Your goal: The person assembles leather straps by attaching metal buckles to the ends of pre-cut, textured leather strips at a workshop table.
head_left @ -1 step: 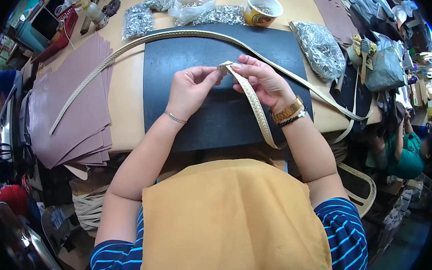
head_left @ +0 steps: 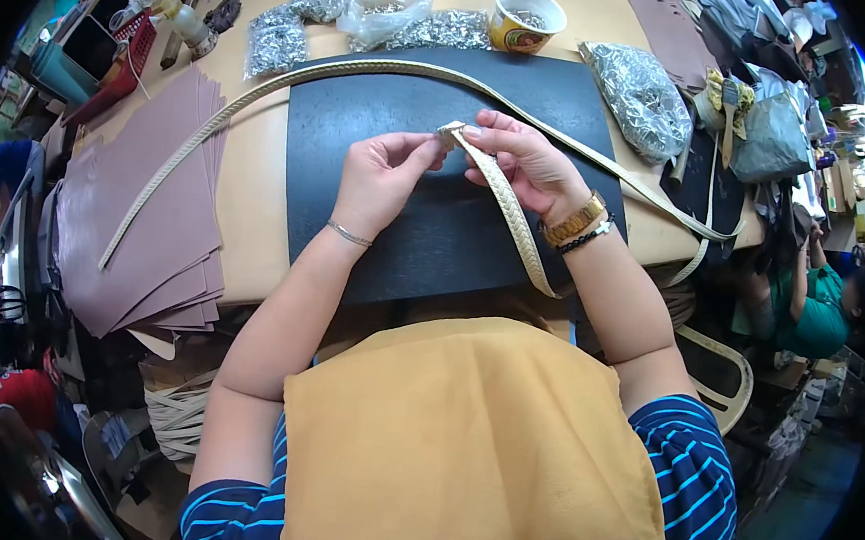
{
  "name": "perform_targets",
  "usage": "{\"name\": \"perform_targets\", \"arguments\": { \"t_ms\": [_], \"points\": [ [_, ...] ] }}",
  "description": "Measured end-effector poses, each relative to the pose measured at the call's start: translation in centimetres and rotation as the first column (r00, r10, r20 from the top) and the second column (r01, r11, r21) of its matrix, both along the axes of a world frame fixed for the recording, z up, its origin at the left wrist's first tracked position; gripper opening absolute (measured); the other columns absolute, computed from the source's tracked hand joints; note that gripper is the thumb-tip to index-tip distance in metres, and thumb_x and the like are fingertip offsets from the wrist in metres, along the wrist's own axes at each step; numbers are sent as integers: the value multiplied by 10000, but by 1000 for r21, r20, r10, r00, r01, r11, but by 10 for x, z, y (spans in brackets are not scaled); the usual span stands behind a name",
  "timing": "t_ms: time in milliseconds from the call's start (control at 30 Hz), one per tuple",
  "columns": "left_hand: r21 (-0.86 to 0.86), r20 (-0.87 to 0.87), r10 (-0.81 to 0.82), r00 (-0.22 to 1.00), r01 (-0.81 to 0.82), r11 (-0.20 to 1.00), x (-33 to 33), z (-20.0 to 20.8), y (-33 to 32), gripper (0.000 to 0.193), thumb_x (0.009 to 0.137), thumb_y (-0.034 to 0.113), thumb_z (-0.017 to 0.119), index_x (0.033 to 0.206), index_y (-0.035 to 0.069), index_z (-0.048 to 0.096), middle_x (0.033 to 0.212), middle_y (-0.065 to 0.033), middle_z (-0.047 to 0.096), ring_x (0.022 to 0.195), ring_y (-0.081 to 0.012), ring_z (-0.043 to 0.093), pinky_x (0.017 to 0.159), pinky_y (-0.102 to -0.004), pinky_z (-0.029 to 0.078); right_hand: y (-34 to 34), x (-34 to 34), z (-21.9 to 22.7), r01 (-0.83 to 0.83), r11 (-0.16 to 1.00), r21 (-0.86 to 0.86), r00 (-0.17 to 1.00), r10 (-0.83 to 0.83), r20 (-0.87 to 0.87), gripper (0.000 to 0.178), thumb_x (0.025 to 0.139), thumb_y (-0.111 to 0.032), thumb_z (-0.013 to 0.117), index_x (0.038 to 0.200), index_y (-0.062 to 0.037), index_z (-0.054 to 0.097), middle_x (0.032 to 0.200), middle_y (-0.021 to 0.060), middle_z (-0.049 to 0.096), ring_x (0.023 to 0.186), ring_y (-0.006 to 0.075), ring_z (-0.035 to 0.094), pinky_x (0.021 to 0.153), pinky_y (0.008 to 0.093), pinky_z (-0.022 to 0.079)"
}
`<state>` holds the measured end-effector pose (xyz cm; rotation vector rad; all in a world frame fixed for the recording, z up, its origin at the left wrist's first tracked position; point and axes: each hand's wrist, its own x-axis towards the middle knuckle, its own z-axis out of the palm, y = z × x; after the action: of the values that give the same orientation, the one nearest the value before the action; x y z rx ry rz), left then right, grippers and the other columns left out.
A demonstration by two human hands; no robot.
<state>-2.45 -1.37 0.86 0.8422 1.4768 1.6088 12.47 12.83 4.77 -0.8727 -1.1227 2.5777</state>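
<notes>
Over the black mat [head_left: 353, 254], both my hands work on one end of a cream braided strap [head_left: 503, 190]. My left hand [head_left: 384, 176] is closed in a pinch at its folded tip. Thumb and fingers of my right hand [head_left: 532, 167] grip the strap just beside that tip; what lies between the fingertips is partly hidden. From there the strap runs down past the mat's near edge. A long braided length [head_left: 376, 66] arcs behind my hands, from the left sheets to the table's right side. Whether both lengths are one piece I cannot tell.
Mauve sheets [head_left: 146, 210] lie stacked at left. Along the back are bags of small metal parts [head_left: 439, 30] and a tub [head_left: 526, 21] of them. Another bag [head_left: 637, 99] and a brush [head_left: 729, 125] are at right. A person in green [head_left: 816, 312] sits far right.
</notes>
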Motion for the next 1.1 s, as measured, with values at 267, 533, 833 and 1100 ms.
{"name": "perform_targets", "arguments": {
  "t_ms": [267, 533, 833, 1100],
  "points": [
    [24, 211, -17, 977, 13, 1000, -5, -2, -2, 236, 955, 115, 629, 1120, -46, 674, 1026, -116, 714, 924, -170, 697, 860, -283, 563, -13, -11, -13, 8, 989, 151, 1000, -9, 7, 439, 814, -115, 791, 1080, -72, 444, 882, 69, 638, 703, 133, 652, 625, 268, 579],
    [86, 191, 32, 981, -49, 995, -2, -4, -3, 223, 959, 100, 618, 1120, -45, 672, 1049, -107, 708, 940, -149, 684, 874, -265, 549, -39, -23, -30, 248, 926, 285, 959, -193, -209, 268, 848, -57, 756, 973, -79, 520, 846, 24, 620, 717, 83, 626, 568, 197, 511],
    [178, 239, 63, 969, -107, 978, -1, 5, -6, 243, 841, 21, 752, 1071, -32, 695, 1014, -92, 719, 892, -112, 666, 817, -252, 544, -35, -28, -11, 234, 923, 304, 945, -143, -292, 289, 851, -45, 746, 1010, -69, 506, 868, 35, 620, 768, 115, 654, 627, 223, 564],
    [189, 350, 23, 936, -95, 977, -11, 2, -2, 204, 886, 60, 714, 1071, -21, 685, 1005, -79, 713, 891, -109, 659, 823, -247, 535, -15, -24, 8, -123, 934, 336, 983, 161, -90, 339, 898, -197, 717, 1158, -67, 542, 960, 21, 673, 906, 109, 659, 759, 264, 570]
  ]
}}
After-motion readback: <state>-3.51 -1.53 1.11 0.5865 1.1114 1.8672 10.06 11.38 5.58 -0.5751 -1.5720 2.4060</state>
